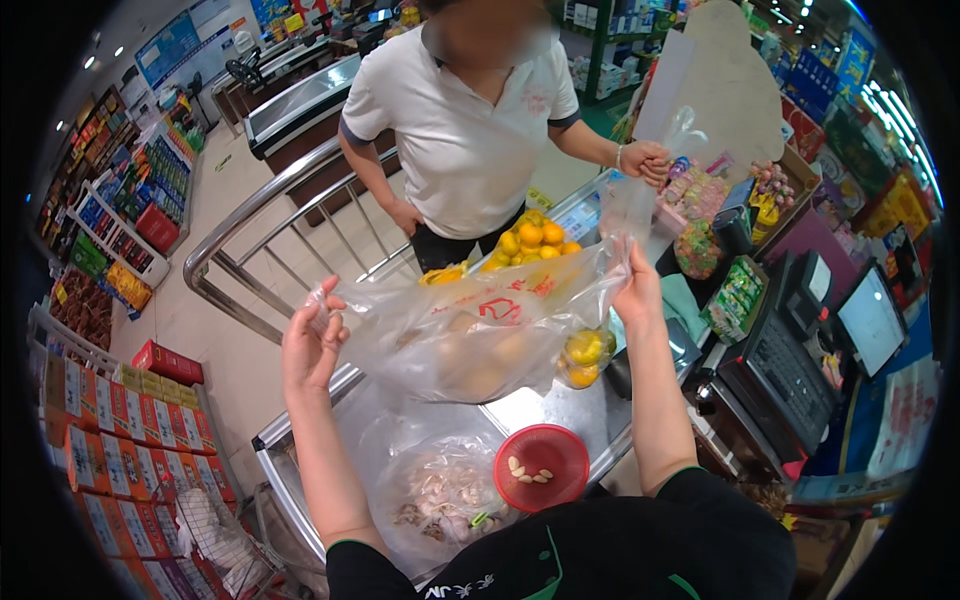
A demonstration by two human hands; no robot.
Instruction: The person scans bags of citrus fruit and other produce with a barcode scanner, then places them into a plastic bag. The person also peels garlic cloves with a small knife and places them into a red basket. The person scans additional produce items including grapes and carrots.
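My left hand (315,330) pinches one end of a translucent plastic bag (495,330) with red printing, and my right hand (634,281) grips its other end. The bag is spread wide above the metal counter, with pale round items blurred inside or behind it. Beyond it lie yellow-orange citrus fruits (530,234), and more citrus in clear plastic (585,356) sits below my right hand. Nearer my body, a red plastic basket (541,465) holds several peeled garlic cloves (517,466). To its left rests a clear bag of garlic bulbs and skins (450,487), with a small green-handled tool (480,519) on it.
A person (480,127) stands across the counter (352,409), one hand at a thin plastic bag (684,131). A steel railing (225,240) runs at left. Candy packs (697,187), a keyboard (787,375) and a screen (871,319) stand at right. Stacked boxes (127,435) line the lower left.
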